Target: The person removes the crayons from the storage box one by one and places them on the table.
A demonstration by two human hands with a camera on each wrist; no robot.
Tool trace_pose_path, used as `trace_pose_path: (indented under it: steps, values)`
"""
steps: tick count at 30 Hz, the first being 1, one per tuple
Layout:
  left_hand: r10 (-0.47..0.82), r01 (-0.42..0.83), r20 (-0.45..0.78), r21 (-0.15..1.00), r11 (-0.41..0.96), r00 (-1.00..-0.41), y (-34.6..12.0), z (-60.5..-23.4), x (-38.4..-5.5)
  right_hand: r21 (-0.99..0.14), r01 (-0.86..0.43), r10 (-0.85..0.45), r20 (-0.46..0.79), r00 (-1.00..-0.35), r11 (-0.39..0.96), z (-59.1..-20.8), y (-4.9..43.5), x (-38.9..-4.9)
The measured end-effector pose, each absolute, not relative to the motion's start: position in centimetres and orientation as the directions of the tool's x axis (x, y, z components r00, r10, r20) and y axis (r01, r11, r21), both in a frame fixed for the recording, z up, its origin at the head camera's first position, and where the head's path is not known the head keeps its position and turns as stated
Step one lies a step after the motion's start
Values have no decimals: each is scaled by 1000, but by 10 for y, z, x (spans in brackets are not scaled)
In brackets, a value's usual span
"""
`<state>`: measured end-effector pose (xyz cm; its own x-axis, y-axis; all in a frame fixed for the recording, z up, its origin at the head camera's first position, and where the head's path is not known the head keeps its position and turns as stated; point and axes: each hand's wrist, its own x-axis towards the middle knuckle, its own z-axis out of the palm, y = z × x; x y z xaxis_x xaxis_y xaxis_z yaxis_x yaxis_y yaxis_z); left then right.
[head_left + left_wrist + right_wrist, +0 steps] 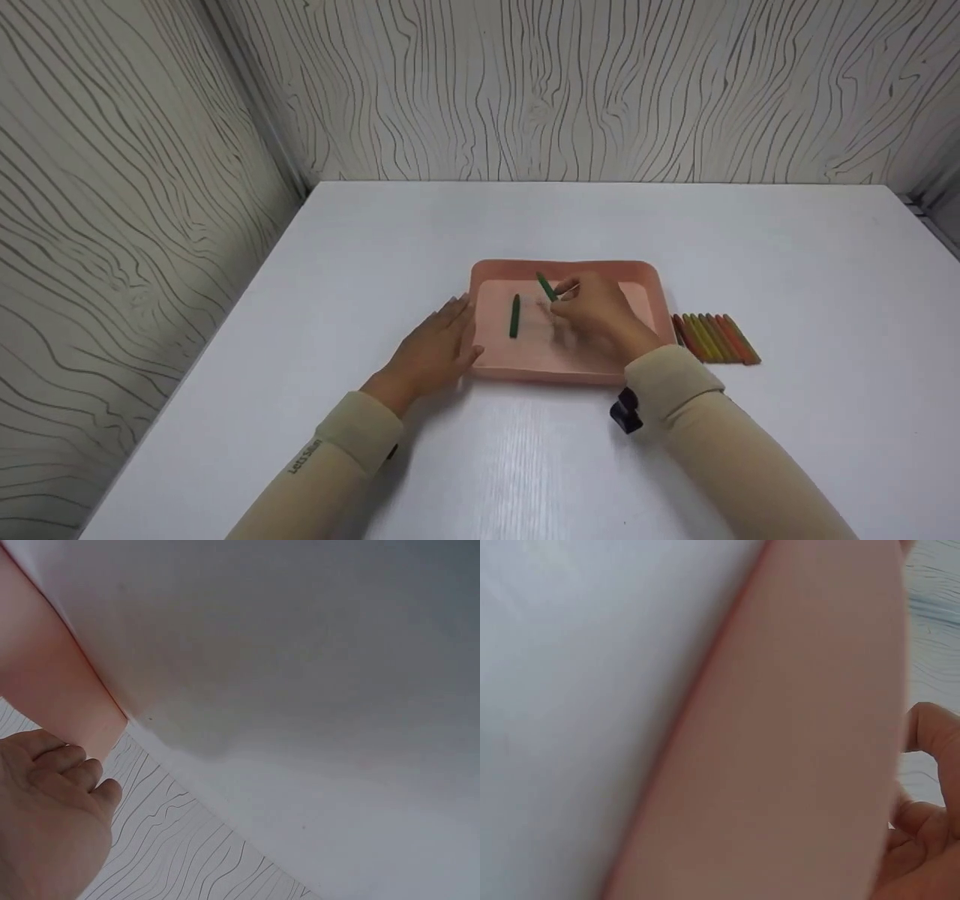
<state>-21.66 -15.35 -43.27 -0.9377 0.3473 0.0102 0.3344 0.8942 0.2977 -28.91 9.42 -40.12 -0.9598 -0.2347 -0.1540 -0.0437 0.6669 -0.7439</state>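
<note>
My right hand (pixel 600 306) pinches a green crayon (pixel 546 286) between thumb and fingers, above the inside of a pink tray (pixel 566 375). The held crayon tilts, its tip pointing up and to the left. Another dark green crayon (pixel 514 316) lies on the tray floor, left of the right hand. My left hand (pixel 431 352) rests at the tray's left side with its fingers extended along the rim. In the left wrist view the left hand (pixel 56 810) is beside the tray wall (pixel 67 682). The tray wall (pixel 780 735) hides the crayon in the right wrist view.
Right of the tray, several crayons (pixel 716 339) in brown, yellow, green and orange tones lie side by side in a row on the white table (pixel 390 232). Patterned wall panels (pixel 562 90) stand behind the table and to its left.
</note>
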Motion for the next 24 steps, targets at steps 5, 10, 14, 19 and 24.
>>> trace_pose_path:
  steps: [5, 10, 14, 19, 24]
  values:
    - [355, 341, 8, 294, 893, -935, -155, -432, -217, -741, -87, -239, -101, -966, 666, -386, 114, -291]
    - [363, 356, 26, 279, 892, -931, -156, -433, -219, -716, -114, -224, -61, -973, 689, -375, 136, -292]
    - [362, 355, 32, 286, 890, -932, -156, -434, -219, -702, -104, -206, -61, -977, 704, -369, 155, -291]
    - [362, 355, 33, 295, 887, -932, -156, -434, -218, -679, -70, -166, -79, -983, 731, -366, 182, -291]
    - [364, 357, 32, 290, 888, -931, -155, -433, -217, -646, -45, -133, -88, -987, 762, -368, 210, -289]
